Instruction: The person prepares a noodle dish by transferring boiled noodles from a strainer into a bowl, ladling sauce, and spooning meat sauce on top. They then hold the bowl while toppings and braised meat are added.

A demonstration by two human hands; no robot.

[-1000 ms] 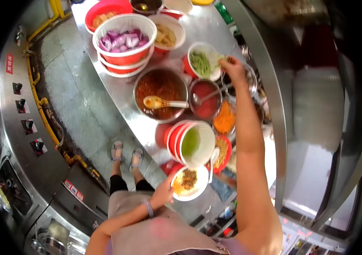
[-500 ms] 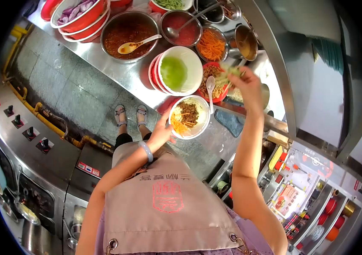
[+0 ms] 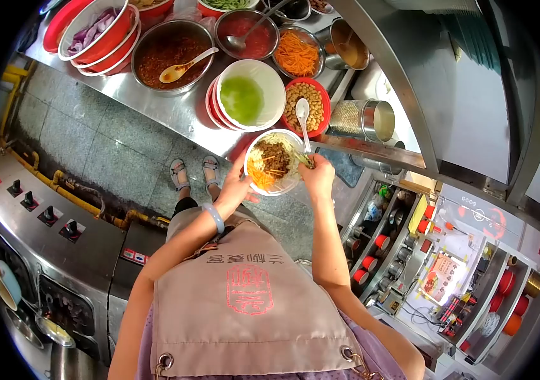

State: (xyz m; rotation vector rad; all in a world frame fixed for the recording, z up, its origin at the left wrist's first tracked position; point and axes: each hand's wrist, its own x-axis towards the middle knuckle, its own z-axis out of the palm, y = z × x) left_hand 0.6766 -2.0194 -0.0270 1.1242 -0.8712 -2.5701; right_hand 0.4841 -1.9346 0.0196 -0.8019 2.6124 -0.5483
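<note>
Head view puts our white bowl (image 3: 290, 183) by the counter's (image 3: 184, 116) edge, brown topping (image 3: 272, 154) and orange shreds (image 3: 261, 180) inside. Our left hand (image 3: 235, 190) grips its side; our right hand (image 3: 318, 177) pinches green shreds (image 3: 305, 159) at its right rim. Just beyond sits a red bowl of nuts (image 3: 326, 106).

Looks like a restaurant kitchen: steel range (image 3: 83, 259) at left, bowls (image 3: 108, 41) of cut vegetables (image 3: 297, 53) along far metal counter (image 3: 181, 114).
</note>
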